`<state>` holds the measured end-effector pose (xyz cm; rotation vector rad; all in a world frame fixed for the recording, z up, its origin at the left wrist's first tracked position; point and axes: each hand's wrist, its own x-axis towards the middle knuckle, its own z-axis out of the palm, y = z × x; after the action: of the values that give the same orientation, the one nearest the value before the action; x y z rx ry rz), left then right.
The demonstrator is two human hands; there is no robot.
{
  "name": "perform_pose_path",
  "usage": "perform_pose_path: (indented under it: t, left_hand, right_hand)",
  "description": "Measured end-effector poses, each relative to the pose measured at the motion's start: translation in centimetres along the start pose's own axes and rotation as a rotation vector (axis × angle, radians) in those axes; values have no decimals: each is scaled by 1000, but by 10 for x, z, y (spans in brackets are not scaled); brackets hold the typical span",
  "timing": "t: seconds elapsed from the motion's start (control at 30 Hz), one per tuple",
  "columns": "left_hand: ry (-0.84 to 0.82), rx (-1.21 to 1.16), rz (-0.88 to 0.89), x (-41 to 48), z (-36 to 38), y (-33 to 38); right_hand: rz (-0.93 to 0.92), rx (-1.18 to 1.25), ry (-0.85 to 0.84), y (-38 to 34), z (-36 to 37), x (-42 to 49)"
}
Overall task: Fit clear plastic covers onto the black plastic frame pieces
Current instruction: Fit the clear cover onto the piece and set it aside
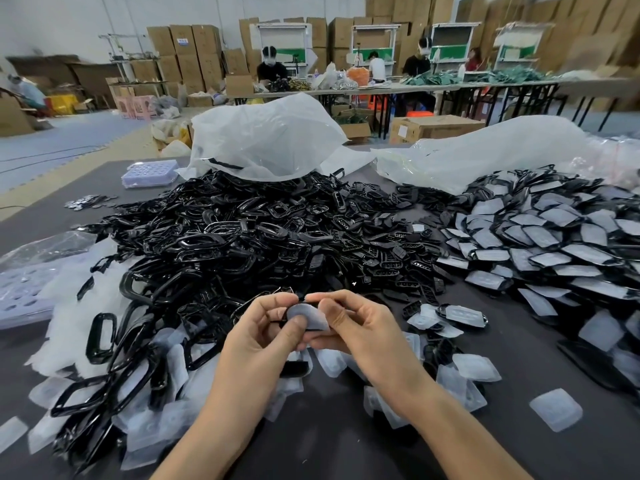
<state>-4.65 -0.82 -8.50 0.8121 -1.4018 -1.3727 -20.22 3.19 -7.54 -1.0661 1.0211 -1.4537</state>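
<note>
Both my hands meet over the near middle of the dark table. My left hand (266,327) and my right hand (360,323) together pinch one clear plastic cover (313,315) against a small black frame piece (313,330), which is mostly hidden behind the cover and my fingers. My left thumb presses on the cover's face. A large heap of bare black frames (249,233) lies just beyond my hands. Loose clear covers (476,367) are scattered around my wrists. Frames fitted with covers (554,237) are piled at the right.
The dark table (519,445) carries white plastic bags (266,140) at the back and purple trays (150,173) at the left. Further back are other workers at long tables and stacked cardboard boxes (187,53).
</note>
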Motion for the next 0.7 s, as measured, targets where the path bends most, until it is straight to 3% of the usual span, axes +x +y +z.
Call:
perform_pose_path:
  t: [0.27,0.47,0.7]
  left_hand:
    - [4,4,30,-2,-1,2]
    - [20,336,137,-2,0,4]
    - [72,549,253,-6,2,-3]
  right_hand:
    - [-9,-40,74,5,-1,4]
    - [-16,-75,86,6,-2,4]
    - [-57,-164,70,9,-3,4]
